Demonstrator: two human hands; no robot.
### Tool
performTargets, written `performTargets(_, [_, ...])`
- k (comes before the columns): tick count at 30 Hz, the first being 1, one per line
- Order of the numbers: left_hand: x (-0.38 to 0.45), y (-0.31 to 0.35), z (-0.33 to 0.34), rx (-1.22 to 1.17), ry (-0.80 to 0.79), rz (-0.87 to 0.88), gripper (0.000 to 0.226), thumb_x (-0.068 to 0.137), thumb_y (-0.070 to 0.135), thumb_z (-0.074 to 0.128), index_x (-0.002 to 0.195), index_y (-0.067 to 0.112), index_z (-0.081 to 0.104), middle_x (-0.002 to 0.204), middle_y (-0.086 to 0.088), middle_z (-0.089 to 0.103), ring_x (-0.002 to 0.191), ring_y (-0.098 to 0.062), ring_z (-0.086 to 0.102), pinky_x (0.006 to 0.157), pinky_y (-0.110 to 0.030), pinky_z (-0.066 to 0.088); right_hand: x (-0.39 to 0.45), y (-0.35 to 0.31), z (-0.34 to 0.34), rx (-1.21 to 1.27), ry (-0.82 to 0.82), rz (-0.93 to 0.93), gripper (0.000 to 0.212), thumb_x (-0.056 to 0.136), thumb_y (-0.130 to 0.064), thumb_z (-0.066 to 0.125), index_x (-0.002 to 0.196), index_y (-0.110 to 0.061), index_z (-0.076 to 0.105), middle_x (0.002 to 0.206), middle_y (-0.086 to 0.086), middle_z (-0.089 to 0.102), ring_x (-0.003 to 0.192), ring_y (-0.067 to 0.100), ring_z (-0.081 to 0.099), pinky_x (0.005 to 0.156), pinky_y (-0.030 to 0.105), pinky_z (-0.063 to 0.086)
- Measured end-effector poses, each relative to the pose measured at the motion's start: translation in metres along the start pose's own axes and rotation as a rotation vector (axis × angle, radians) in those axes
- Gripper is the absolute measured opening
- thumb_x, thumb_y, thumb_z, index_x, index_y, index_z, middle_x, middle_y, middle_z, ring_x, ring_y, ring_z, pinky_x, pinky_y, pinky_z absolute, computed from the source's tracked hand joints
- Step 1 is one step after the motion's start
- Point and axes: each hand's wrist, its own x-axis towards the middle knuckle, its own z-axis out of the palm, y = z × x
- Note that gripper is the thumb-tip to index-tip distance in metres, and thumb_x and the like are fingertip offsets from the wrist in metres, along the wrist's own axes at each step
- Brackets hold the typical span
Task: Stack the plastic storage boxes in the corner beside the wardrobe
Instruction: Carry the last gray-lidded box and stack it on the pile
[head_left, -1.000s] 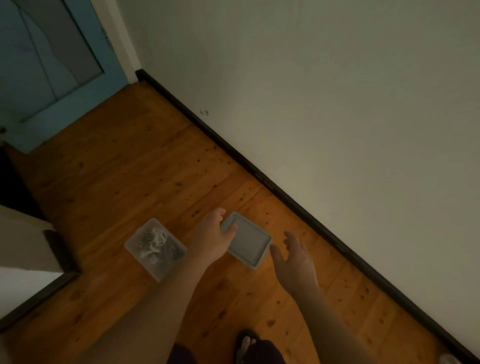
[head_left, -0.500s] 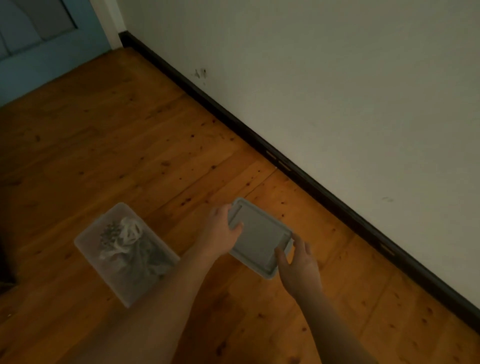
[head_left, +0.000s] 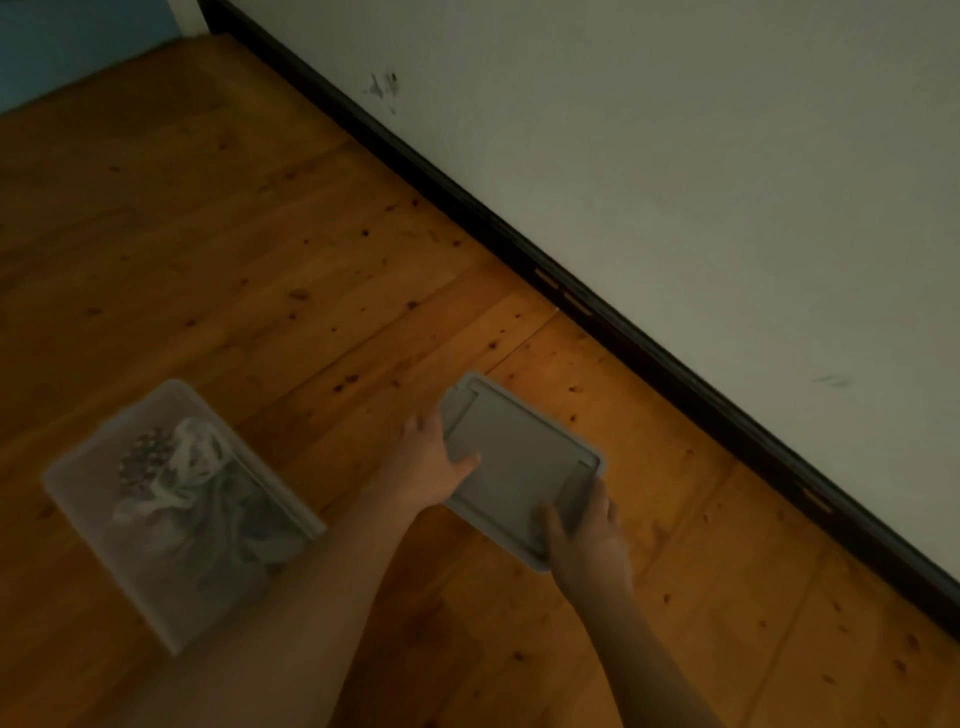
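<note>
A grey-lidded plastic storage box (head_left: 519, 457) sits low over the wooden floor near the wall. My left hand (head_left: 431, 462) grips its left edge, thumb on the lid. My right hand (head_left: 587, 530) grips its near right corner, thumb on top. Whether the box touches the floor I cannot tell. A second, clear plastic storage box (head_left: 176, 514) lies on the floor to the left, with crumpled cloth and dark items showing through it. Neither hand touches that one.
A white wall (head_left: 675, 156) with a black skirting board (head_left: 623, 322) runs diagonally from top left to bottom right. A blue door or panel (head_left: 62, 47) shows at the top left corner. The wooden floor (head_left: 208, 234) stretches between the boxes and the wall.
Both hands went from reaching with spread fingers to gripping the grey-lidded box at its two sides. The view has dropped closer to the floor, so the boxes look larger.
</note>
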Motion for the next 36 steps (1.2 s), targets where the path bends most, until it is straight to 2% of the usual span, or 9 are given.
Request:
performTargets(3, [0.008, -0.002, 0.005, -0.001, -0.008, -0.014, 0.105, 0.083, 0.057, 0.066, 0.157, 0.027, -0.003, 0.162, -0.001, 0.010, 0.147, -0.029, 0.021, 0.115, -0.052, 0.028, 0.005, 0.001, 0.008, 0.009, -0.009, 0.010, 0.095, 0.091, -0.066, 0.049, 0.158, -0.021, 0.000, 0.156, 0.008, 0.027, 0.132, 0.031, 0.045, 0.100, 0.047, 0.050])
performTargets(7, [0.012, -0.003, 0.006, -0.002, 0.028, 0.000, 0.106, 0.083, 0.051, 0.070, 0.157, 0.025, -0.001, 0.161, -0.003, 0.016, 0.146, -0.029, 0.023, 0.115, -0.052, 0.030, 0.006, -0.004, 0.013, 0.037, 0.009, 0.024, 0.104, 0.088, -0.066, 0.055, 0.158, -0.020, -0.006, 0.154, 0.009, 0.026, 0.131, 0.029, 0.045, 0.100, 0.043, 0.049])
performTargets(11, [0.006, -0.005, 0.003, 0.002, 0.044, -0.006, 0.107, 0.081, 0.051, 0.072, 0.157, 0.022, 0.002, 0.160, -0.005, 0.017, 0.145, -0.029, 0.024, 0.115, -0.049, 0.032, 0.003, -0.007, 0.012, 0.035, 0.032, 0.019, 0.109, 0.085, -0.065, 0.060, 0.159, -0.018, -0.004, 0.154, 0.011, 0.027, 0.131, 0.030, 0.043, 0.097, 0.041, 0.048])
performTargets(17, [-0.012, -0.002, -0.016, -0.068, 0.075, -0.004, 0.106, 0.079, 0.050, 0.075, 0.157, 0.022, 0.008, 0.156, -0.007, 0.024, 0.142, -0.028, 0.030, 0.114, -0.049, 0.034, -0.005, -0.027, -0.001, 0.027, 0.081, 0.006, 0.106, 0.085, -0.068, 0.057, 0.158, -0.020, -0.003, 0.154, 0.010, 0.030, 0.135, 0.030, 0.039, 0.105, 0.045, 0.045])
performTargets(25, [-0.107, 0.027, -0.088, -0.179, 0.140, -0.045, 0.105, 0.080, 0.047, 0.076, 0.156, 0.020, 0.008, 0.155, -0.007, 0.026, 0.142, -0.026, 0.029, 0.114, -0.040, 0.029, -0.067, -0.092, -0.083, -0.048, 0.064, -0.048, 0.102, 0.084, -0.069, 0.057, 0.158, -0.020, 0.006, 0.154, 0.009, 0.031, 0.136, 0.031, 0.038, 0.106, 0.049, 0.044])
performTargets(28, [-0.157, 0.045, -0.130, -0.198, 0.176, -0.078, 0.106, 0.079, 0.050, 0.075, 0.157, 0.021, 0.009, 0.156, -0.007, 0.025, 0.142, -0.028, 0.029, 0.116, -0.044, 0.031, -0.110, -0.129, -0.128, -0.072, 0.065, -0.076, 0.100, 0.085, -0.067, 0.057, 0.158, -0.019, 0.008, 0.153, 0.011, 0.032, 0.137, 0.031, 0.037, 0.106, 0.050, 0.043])
performTargets(31, [-0.205, 0.063, -0.174, -0.225, 0.181, -0.104, 0.105, 0.078, 0.055, 0.074, 0.156, 0.024, 0.010, 0.152, -0.006, 0.028, 0.137, -0.029, 0.035, 0.111, -0.048, 0.037, -0.147, -0.165, -0.173, -0.081, 0.061, -0.112, 0.099, 0.086, -0.066, 0.056, 0.158, -0.017, 0.008, 0.154, 0.011, 0.031, 0.138, 0.031, 0.036, 0.108, 0.049, 0.042])
performTargets(36, [-0.282, 0.096, -0.249, -0.285, 0.236, -0.114, 0.105, 0.075, 0.067, 0.068, 0.156, 0.031, 0.011, 0.154, 0.001, 0.028, 0.137, -0.027, 0.037, 0.109, -0.049, 0.041, -0.208, -0.231, -0.248, -0.067, 0.081, -0.176, 0.095, 0.089, -0.065, 0.053, 0.159, -0.021, 0.006, 0.153, 0.009, 0.032, 0.136, 0.029, 0.037, 0.107, 0.047, 0.042])
